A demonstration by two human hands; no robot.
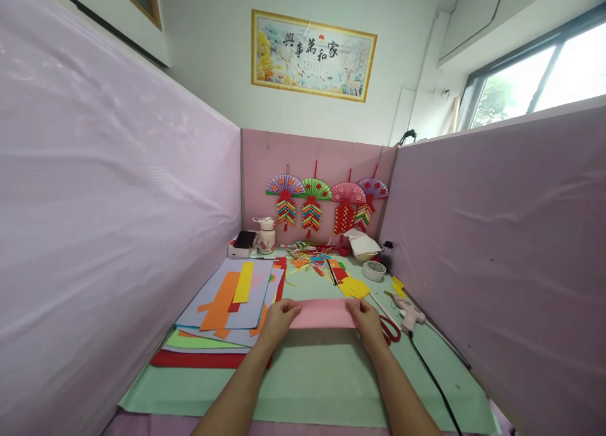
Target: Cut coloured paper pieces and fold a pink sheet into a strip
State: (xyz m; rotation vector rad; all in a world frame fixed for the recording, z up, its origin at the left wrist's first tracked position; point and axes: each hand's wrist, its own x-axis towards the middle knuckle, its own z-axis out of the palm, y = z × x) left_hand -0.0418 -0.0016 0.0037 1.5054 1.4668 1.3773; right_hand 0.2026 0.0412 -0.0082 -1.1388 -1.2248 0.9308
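A strip of pink paper (pixel 324 314) is stretched flat between my two hands, above the pale green tabletop (pixel 326 373). My left hand (pixel 280 320) pinches its left end between thumb and fingers. At the other end, my right hand (pixel 367 321) grips it the same way. Just right of my right hand lie scissors with red handles (pixel 391 330), their blades partly hidden. A stack of coloured paper sheets (pixel 194 313) lies left of my left hand, topped with orange strips (pixel 221 300) and a yellow strip (pixel 243 283).
A pale glue gun (pixel 411 314) with a black cord lies at right. Behind are a tape roll (pixel 374 271), paper scraps (pixel 310 259), yellow paper pieces (pixel 354 288), a bottle (pixel 267 237) and a phone (pixel 245 240). Paper fan ornaments (pixel 310 193) hang on the pink back panel; side panels (pixel 497 234) flank the table.
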